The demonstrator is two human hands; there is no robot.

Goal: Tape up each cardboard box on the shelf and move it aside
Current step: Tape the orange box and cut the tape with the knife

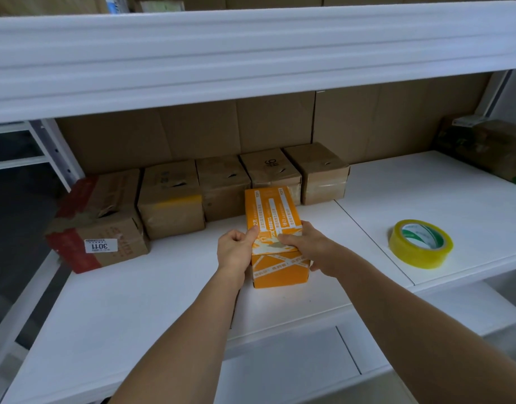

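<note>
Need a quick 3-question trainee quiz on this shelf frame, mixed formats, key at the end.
1. True or false: the tape roll lies left of the orange box.
2. Which hands touch the orange box? A) left hand only B) right hand only C) both
3. Fill in: the row of brown boxes behind the orange box numbers ___.

Key: 1 false; 2 C; 3 five.

One orange box (pixel 273 225), five brown boxes (pixel 221 186), one tape roll (pixel 420 243), two hands (pixel 236 252).
</note>
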